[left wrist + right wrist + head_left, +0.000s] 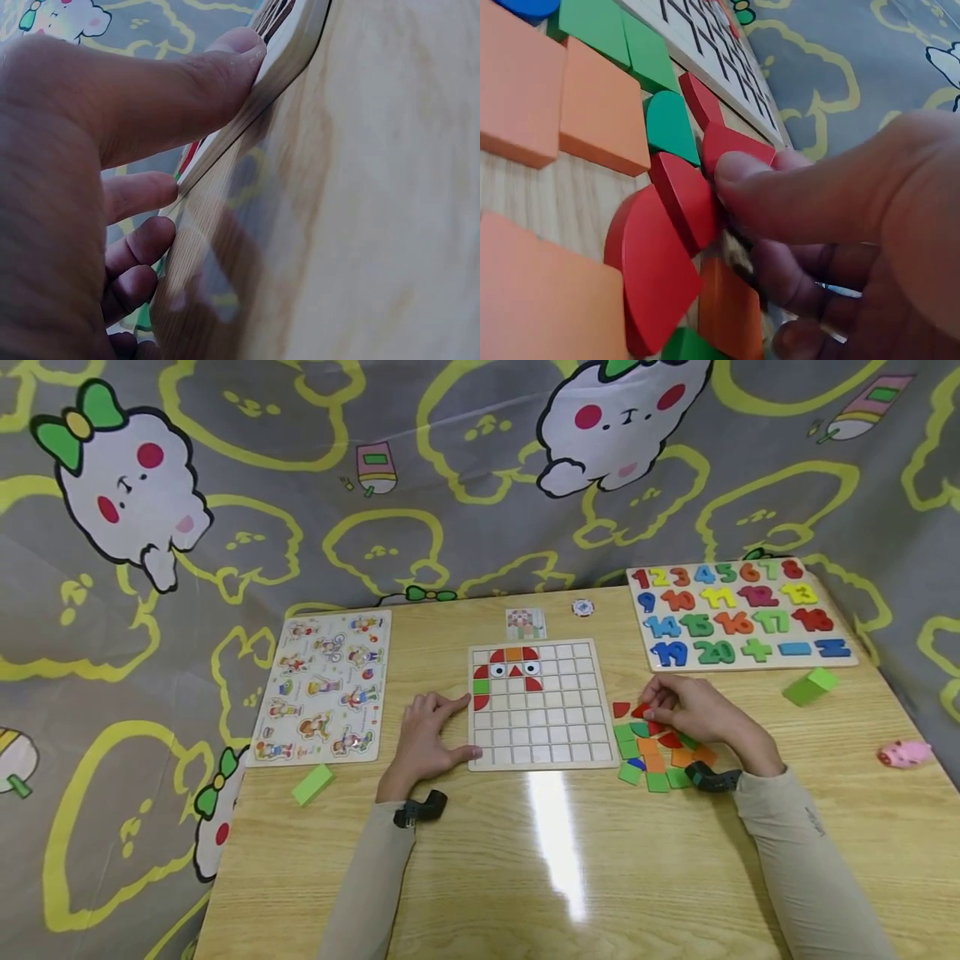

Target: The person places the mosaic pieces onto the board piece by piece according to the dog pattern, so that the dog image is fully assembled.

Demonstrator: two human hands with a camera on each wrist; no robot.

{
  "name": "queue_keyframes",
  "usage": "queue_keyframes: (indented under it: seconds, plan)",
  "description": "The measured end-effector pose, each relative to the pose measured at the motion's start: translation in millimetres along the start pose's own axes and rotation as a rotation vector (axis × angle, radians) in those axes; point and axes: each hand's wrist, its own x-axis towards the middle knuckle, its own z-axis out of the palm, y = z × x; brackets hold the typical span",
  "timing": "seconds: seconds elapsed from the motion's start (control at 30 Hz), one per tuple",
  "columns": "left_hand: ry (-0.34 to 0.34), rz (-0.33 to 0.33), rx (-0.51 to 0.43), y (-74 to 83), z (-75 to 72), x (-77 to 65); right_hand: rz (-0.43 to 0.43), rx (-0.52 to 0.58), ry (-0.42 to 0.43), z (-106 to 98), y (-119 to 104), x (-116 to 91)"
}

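Observation:
A wooden grid board point(547, 727) lies mid-table, with red quarter-circle tiles, two eye tiles, a green square point(481, 687) and an orange square point(513, 654) in its upper left cells. My left hand point(426, 742) touches the board's left edge with thumb and forefinger spread apart; the thumb point(225, 82) rests on the rim. To the right of the board, my right hand point(693, 708) pinches a red quarter-circle tile point(735, 142) between thumb and fingers. Below it lie loose tiles: red ones point(656, 262), green squares point(628, 748) and orange squares point(655, 763).
A picture puzzle board point(258, 752) lies to the left, a number puzzle board point(757, 664) at the back right. Behind the grid board are a small picture card point(525, 623) and a round chip point(582, 607). Green blocks point(312, 785) and a pink pig point(903, 753) stand at the sides.

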Motion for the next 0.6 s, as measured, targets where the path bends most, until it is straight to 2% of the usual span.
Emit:
queue_keyframes:
  seconds: [0.17,0.33,0.6]
  plan:
    - [-0.011,-0.011,-0.002,-0.6,-0.8,-0.7,-0.065,0.081,0.082,3,-7,11]
    - [-0.004,-0.011,-0.002,-2.2,-0.5,-1.7,-0.103,0.184,0.158,15,-31,35]
    - [-0.005,-0.005,-0.002,-2.0,0.1,0.3,-0.176,0.255,0.131,47,-64,75]
